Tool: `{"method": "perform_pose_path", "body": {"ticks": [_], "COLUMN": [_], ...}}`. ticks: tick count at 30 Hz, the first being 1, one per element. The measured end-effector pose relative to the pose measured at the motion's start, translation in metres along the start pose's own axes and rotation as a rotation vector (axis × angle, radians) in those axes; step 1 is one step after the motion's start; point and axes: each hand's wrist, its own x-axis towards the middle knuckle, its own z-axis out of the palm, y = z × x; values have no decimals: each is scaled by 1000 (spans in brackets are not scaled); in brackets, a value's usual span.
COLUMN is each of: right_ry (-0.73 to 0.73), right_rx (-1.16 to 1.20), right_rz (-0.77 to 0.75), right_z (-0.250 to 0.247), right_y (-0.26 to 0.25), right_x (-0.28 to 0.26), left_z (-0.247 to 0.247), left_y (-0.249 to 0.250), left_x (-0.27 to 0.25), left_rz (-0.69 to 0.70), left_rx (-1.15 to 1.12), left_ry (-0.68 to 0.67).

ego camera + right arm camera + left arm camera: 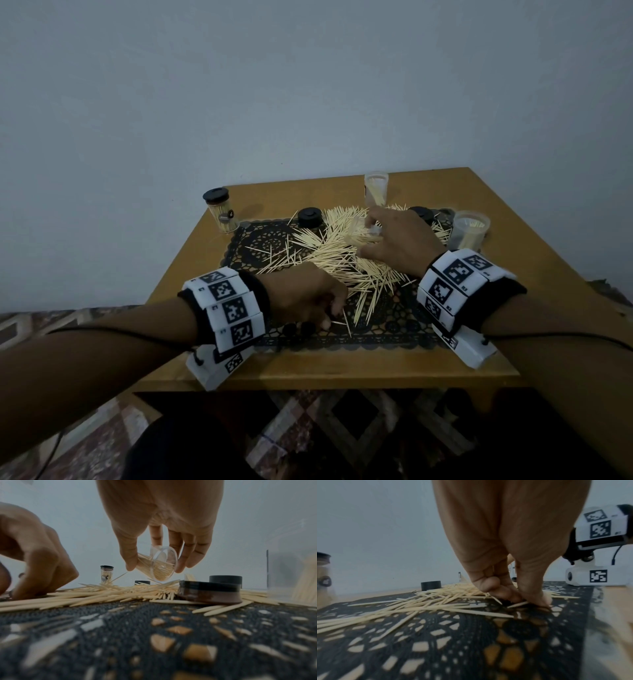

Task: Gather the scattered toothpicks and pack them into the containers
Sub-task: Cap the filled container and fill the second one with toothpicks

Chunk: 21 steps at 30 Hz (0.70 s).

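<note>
From the head view we saw the whole wooden surface (pixel 479 205) with a black lace mat (pixel 260 240) on it and the toothpicks (pixel 329 253) scattered in a wide heap over the middle of the mat. Only the right wrist view showed clearly that the right hand (pixel 159 524) held a small clear container (pixel 161 566), tilted just above the heap, with thumb and fingers curled around it and toothpicks inside. Only the left wrist view showed that the left hand (pixel 505 547) was almost closed, its fingertips (pixel 513 597) pressed down on the mat and pinching a few toothpicks at the near edge of the heap. A closed jar (pixel 221 214) with a black lid stood at the far left corner of the mat, and two open clear containers (pixel 376 190) (pixel 468 229) stood at the back and on the right. Black lids (pixel 310 216) lay near the heap. The near strip of the mat and the front edge of the surface held no toothpicks.
</note>
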Motion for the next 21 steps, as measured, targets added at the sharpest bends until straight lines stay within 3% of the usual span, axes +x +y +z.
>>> {"method": "perform_pose_path", "body": {"ticks": [7, 10, 14, 21], "right_ry": [8, 15, 21, 16], "right_rx": [24, 23, 20, 24], "right_rz": [17, 19, 25, 25], "right_z": [0, 0, 1, 0], "right_y": [0, -1, -1, -1], "right_x": [-1, -1, 0, 1], "left_z": [-7, -6, -6, -3], "left_y": [-4, -7, -14, -24], "left_x": [9, 13, 21, 25], "left_rz": [31, 28, -81, -230], "left_rx": [201, 303, 306, 194], "left_ry": [55, 186, 363, 444]}}
